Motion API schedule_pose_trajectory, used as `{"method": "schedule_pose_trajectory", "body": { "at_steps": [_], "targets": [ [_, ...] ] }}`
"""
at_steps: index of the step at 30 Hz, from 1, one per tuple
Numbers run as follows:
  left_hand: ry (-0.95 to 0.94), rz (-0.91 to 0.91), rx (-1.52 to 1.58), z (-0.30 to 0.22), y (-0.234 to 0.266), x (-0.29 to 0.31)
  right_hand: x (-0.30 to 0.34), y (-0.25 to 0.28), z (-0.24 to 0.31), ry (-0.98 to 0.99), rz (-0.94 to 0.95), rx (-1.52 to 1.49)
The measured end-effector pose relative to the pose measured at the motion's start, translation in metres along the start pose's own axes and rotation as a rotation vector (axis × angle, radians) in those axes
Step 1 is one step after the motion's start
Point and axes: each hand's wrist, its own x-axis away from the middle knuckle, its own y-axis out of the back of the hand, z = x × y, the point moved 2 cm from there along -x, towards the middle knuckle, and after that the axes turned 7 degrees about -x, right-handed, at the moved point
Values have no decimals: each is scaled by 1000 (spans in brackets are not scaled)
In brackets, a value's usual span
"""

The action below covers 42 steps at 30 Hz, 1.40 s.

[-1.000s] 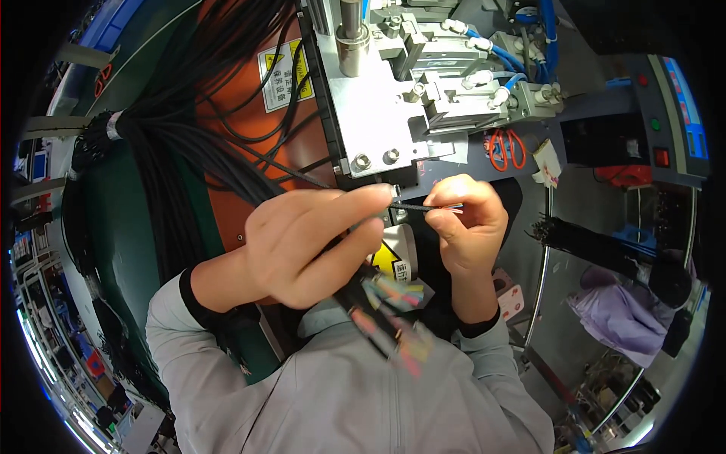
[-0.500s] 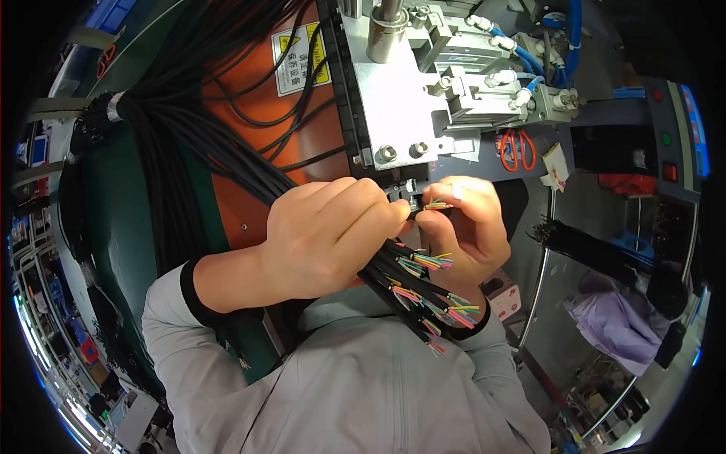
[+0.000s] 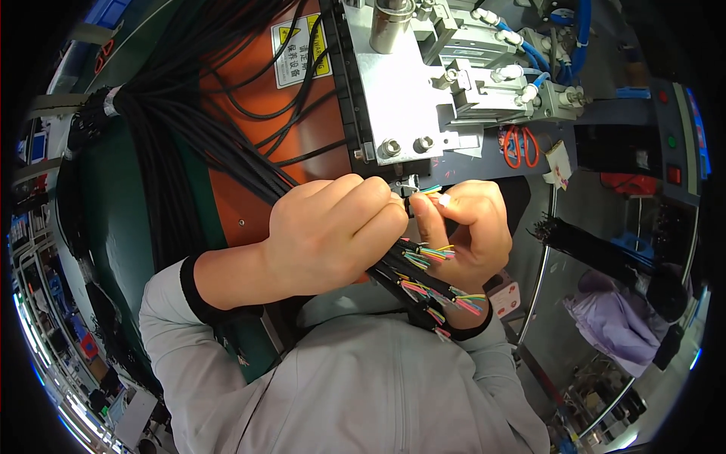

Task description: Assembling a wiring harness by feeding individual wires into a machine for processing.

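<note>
My left hand is closed round a bundle of black cables, whose stripped ends fan out below my fingers in pink, yellow, blue and white wires. One cable end sticks out between both hands, close under the small metal fixture of the machine. My right hand pinches the thin coloured wires of that end between thumb and forefinger. Its other fingers curl behind. The left fingertips and part of the held cable are hidden.
Above my hands sits a machine with a silver metal plate and pneumatic cylinders. Red-handled scissors lie on the bench to the right. A thick sheaf of black cables hangs at left over a green surface. Lilac cloth hangs at right.
My right thumb and forefinger have shifted on the coloured wires, which now point more upward. The left hand stays nearly in place round the bundle; the loose wire ends have moved slightly.
</note>
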Motion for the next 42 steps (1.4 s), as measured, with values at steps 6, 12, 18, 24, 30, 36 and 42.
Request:
{"method": "schedule_pose_trajectory", "body": {
  "at_steps": [6,12,18,24,30,36,42],
  "targets": [
    [-58,29,-69,0,-3,2,-9,11,-5,-461,165,-286],
    [-30,17,-62,0,-9,11,-3,12,-17,-720,186,-532],
    [-65,122,-144,3,-13,25,7,5,-36,-555,275,-259],
    [-14,225,-235,3,-14,26,6,-11,-35,-291,292,59],
    [32,298,-291,1,-13,24,13,-11,-42,-275,296,51],
    [4,251,-265,0,-15,18,17,-11,-51,-398,135,-143],
    [-53,78,-295,5,-16,13,26,-5,-63,-822,101,-525]
  ]
}}
